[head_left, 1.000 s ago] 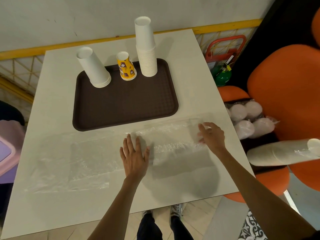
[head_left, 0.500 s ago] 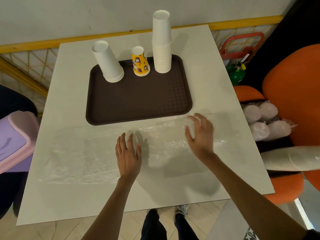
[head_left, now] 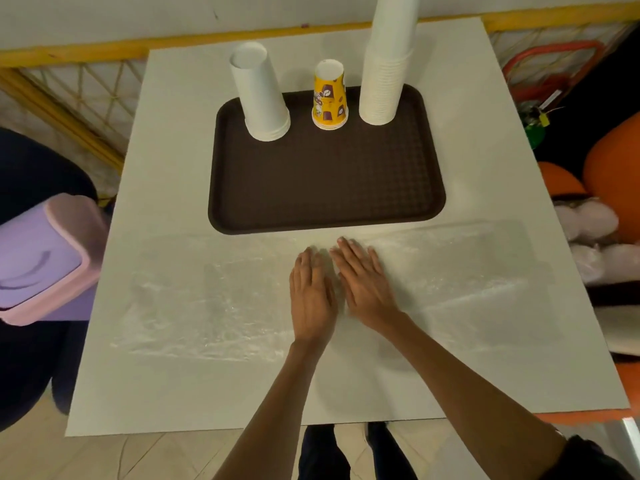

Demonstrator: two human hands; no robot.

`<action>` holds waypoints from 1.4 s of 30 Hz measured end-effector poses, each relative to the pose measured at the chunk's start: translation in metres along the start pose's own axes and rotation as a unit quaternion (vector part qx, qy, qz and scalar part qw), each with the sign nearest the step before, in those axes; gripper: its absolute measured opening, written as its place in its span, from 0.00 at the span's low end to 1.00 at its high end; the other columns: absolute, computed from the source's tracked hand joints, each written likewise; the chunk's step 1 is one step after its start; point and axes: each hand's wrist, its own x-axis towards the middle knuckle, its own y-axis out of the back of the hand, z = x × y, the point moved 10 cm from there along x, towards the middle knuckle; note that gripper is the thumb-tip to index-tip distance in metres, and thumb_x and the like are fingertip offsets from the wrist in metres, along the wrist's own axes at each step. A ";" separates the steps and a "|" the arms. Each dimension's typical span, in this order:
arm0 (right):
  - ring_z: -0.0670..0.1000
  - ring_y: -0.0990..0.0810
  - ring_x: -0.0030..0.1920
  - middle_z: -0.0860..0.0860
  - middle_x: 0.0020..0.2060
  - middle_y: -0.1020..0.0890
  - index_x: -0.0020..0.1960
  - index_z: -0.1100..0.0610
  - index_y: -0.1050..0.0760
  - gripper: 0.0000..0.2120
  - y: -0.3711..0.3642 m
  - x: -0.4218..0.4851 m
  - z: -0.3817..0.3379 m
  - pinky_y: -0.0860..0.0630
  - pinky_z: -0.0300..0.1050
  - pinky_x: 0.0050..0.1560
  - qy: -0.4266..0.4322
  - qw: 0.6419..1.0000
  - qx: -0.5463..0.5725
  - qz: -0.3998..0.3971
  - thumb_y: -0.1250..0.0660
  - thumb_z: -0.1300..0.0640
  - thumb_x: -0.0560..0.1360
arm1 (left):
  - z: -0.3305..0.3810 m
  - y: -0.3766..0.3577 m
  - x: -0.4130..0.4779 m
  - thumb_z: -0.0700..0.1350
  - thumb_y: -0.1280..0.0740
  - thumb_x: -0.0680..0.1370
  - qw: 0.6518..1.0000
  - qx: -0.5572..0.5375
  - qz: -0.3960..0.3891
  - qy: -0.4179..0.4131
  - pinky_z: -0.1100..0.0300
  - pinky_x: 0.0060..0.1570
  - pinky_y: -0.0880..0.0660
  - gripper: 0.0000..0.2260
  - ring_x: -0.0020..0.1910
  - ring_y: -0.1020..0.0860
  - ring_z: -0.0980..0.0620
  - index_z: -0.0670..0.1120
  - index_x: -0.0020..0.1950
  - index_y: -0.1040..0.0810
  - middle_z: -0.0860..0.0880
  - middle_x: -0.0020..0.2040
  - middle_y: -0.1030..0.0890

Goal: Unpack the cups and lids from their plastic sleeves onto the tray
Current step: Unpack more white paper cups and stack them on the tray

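Note:
A dark brown tray lies on the white table. Along its far edge stand three upside-down stacks: short white cups, yellow printed cups and a tall white stack. An empty clear plastic sleeve lies flat across the table in front of the tray. My left hand and my right hand press flat on its middle, side by side, fingers straight.
A purple bin with a pink lid stands left of the table. At the right, an orange chair holds sleeves of white lids. A yellow rail runs behind the table.
My right hand has moved left across the sleeve and now lies flat beside the left hand. The head camera has come closer to the table.

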 end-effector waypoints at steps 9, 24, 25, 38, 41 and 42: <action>0.58 0.40 0.74 0.57 0.75 0.38 0.75 0.53 0.39 0.29 0.002 -0.013 0.054 0.51 0.59 0.73 -0.039 0.999 0.014 -0.021 0.62 0.43 0.81 | -0.010 -0.018 -0.001 0.54 0.50 0.81 0.979 0.200 -0.014 -0.026 0.53 0.74 0.54 0.25 0.75 0.42 0.43 0.44 0.77 0.42 0.42 0.76 0.40; 0.59 0.32 0.70 0.59 0.69 0.30 0.69 0.60 0.30 0.25 0.063 -0.052 0.145 0.42 0.57 0.70 -0.092 0.988 0.062 0.104 0.57 0.50 0.82 | 0.108 -0.039 0.003 0.43 0.42 0.81 0.998 -0.026 0.029 -0.046 0.44 0.69 0.36 0.20 0.72 0.35 0.40 0.41 0.72 0.34 0.40 0.73 0.34; 0.60 0.31 0.70 0.60 0.69 0.29 0.69 0.60 0.29 0.27 0.062 -0.054 0.151 0.42 0.58 0.69 -0.091 0.990 0.052 0.099 0.59 0.49 0.83 | 0.120 -0.048 0.003 0.43 0.43 0.81 0.997 -0.038 0.022 -0.063 0.45 0.68 0.34 0.19 0.71 0.34 0.40 0.41 0.71 0.34 0.40 0.72 0.33; 0.62 0.43 0.74 0.60 0.74 0.40 0.75 0.54 0.40 0.29 0.031 -0.062 0.201 0.48 0.60 0.72 -0.134 0.990 0.010 0.032 0.60 0.42 0.80 | 0.131 -0.123 0.001 0.49 0.51 0.81 0.974 0.181 -0.060 -0.122 0.45 0.70 0.45 0.23 0.73 0.36 0.42 0.44 0.74 0.35 0.40 0.74 0.35; 0.65 0.45 0.74 0.63 0.75 0.42 0.75 0.53 0.42 0.31 0.030 -0.064 0.208 0.50 0.62 0.72 -0.178 0.984 0.009 0.015 0.59 0.38 0.79 | 0.131 -0.125 0.000 0.50 0.51 0.80 0.970 0.201 -0.077 -0.112 0.43 0.70 0.48 0.24 0.74 0.37 0.42 0.45 0.75 0.37 0.40 0.75 0.37; 0.66 0.44 0.74 0.63 0.74 0.42 0.75 0.53 0.41 0.31 0.030 -0.064 0.208 0.49 0.63 0.71 -0.182 0.983 0.009 0.010 0.60 0.38 0.79 | 0.131 -0.126 0.000 0.51 0.51 0.80 0.969 0.204 -0.082 -0.109 0.43 0.70 0.48 0.24 0.74 0.38 0.42 0.45 0.75 0.38 0.40 0.75 0.38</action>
